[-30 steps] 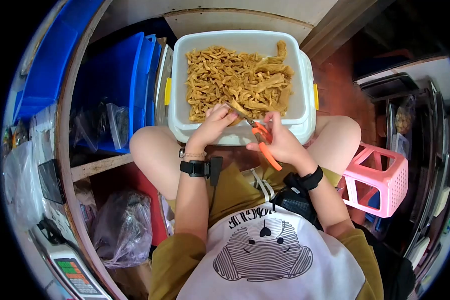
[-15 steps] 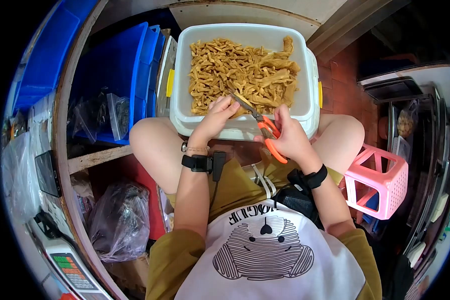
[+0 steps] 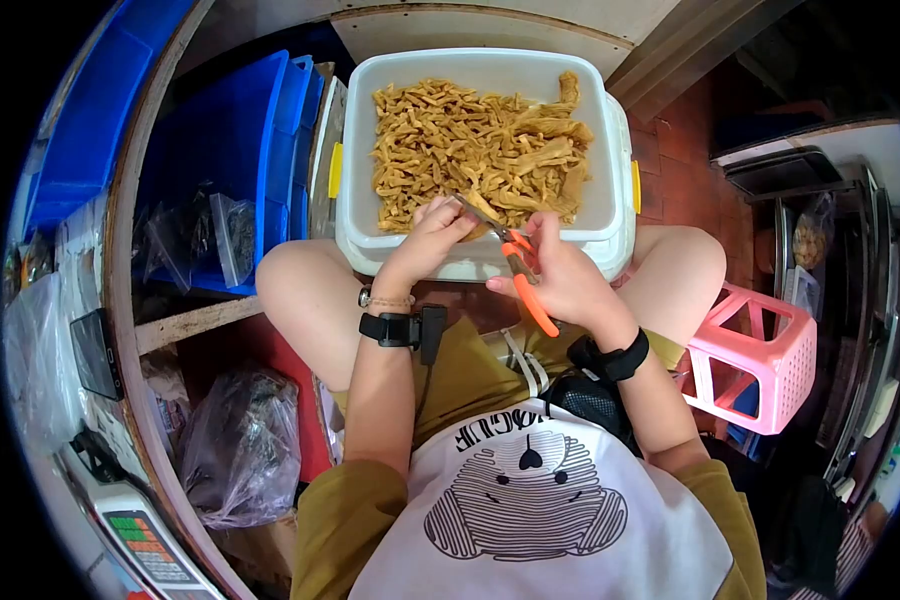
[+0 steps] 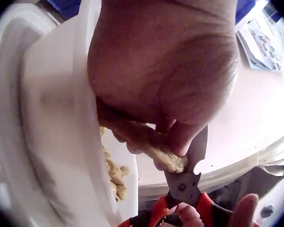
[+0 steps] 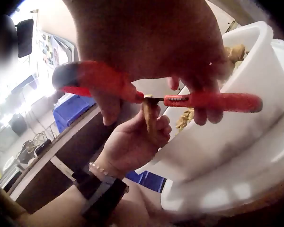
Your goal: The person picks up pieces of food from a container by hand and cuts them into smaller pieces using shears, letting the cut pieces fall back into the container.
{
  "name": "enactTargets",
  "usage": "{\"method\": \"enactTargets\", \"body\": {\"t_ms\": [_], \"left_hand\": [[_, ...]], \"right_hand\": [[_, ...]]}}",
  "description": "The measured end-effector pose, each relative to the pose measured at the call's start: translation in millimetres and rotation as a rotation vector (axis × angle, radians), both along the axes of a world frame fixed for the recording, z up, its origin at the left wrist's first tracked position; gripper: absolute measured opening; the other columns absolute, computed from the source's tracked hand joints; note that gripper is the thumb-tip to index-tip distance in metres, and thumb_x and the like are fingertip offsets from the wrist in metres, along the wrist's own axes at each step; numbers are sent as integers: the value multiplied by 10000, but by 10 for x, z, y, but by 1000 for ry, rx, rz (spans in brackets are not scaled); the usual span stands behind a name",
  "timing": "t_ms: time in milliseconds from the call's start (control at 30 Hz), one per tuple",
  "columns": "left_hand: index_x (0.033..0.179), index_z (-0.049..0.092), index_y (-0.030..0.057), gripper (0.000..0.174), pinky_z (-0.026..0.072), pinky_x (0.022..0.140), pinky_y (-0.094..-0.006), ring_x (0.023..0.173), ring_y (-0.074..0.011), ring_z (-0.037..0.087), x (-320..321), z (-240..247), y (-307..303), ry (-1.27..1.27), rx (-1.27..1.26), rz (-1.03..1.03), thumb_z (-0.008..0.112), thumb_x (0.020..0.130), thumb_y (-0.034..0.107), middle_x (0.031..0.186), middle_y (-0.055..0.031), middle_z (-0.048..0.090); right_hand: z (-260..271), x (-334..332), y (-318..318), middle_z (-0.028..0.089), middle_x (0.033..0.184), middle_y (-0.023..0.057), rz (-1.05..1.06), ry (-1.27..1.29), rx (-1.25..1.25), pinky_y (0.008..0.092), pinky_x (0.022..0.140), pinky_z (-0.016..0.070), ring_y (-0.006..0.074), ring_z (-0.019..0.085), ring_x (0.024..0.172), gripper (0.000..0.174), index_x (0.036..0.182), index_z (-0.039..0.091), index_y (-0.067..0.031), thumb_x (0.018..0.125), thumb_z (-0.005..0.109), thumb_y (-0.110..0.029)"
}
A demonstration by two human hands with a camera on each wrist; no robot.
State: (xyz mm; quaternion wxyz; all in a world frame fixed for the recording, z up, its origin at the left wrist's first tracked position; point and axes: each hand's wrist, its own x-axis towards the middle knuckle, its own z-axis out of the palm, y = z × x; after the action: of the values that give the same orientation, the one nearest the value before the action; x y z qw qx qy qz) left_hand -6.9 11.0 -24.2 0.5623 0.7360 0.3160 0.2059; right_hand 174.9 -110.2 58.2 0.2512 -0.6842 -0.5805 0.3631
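Observation:
My left hand [image 3: 425, 243] pinches a long tan strip [image 4: 154, 147] at the near rim of a white tub [image 3: 363, 240]. The strip's end lies between the parted blades of orange-handled scissors [image 3: 526, 282], best seen in the left wrist view. My right hand [image 3: 567, 280] grips the scissors' handles, its fingers around them in the right wrist view. Many tan pieces [image 3: 435, 140] fill the tub, short ones at the left and longer, wider ones [image 3: 545, 150] at the right. Some left fingertips are hidden behind the strip.
The tub sits on a larger white container with yellow clips [image 3: 336, 170] between the knees. Blue bins [image 3: 270, 150] and a plastic bag [image 3: 245, 445] are at the left, with a scale [image 3: 148, 540] in front. A pink stool [image 3: 760, 365] lies at the right.
The scissors have turned slightly, their handles swinging left and back from half a second ago. Both hands stay near the tub's near rim, and the head view has shifted a little.

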Motion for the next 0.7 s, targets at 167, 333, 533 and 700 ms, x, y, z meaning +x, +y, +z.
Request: {"method": "enactTargets", "body": {"t_ms": [167, 333, 533, 700], "left_hand": [[992, 609, 86, 307, 221, 948, -320, 944, -200, 410, -6, 39, 18, 35, -32, -14, 480, 950, 361, 869, -37, 476], [945, 577, 65, 319, 282, 905, -314, 901, -194, 425, 18, -129, 64, -41, -97, 36, 477, 958, 367, 836, -40, 466], [996, 562, 3, 353, 355, 862, -275, 934, -157, 447, -1, 31, 47, -137, -343, 38, 490, 962, 347, 908, -34, 480], [1318, 460, -33, 496, 266, 1046, -296, 1192, -193, 404, 16, -320, 92, -347, -516, 243, 473, 931, 276, 1295, -110, 464]], "right_hand": [[37, 22, 13, 581, 748, 206, -16, 6, -70, 403, 617, 479, 384, 607, 680, 709, 988, 346, -23, 676, 786, -484], [-31, 80, -8, 557, 706, 188, -43, -38, -9, 413, 572, 462, 395, 590, 659, 680, 946, 331, -43, 670, 800, -450], [-30, 64, -23, 435, 562, 67, -76, -13, 102, 286, 467, 372, 168, 400, 486, 622, 914, 310, -73, 683, 832, -319], [-122, 148, -60, 500, 646, 88, -70, -37, 64, 304, 524, 414, 198, 477, 548, 637, 960, 322, -73, 691, 817, -371]]}}
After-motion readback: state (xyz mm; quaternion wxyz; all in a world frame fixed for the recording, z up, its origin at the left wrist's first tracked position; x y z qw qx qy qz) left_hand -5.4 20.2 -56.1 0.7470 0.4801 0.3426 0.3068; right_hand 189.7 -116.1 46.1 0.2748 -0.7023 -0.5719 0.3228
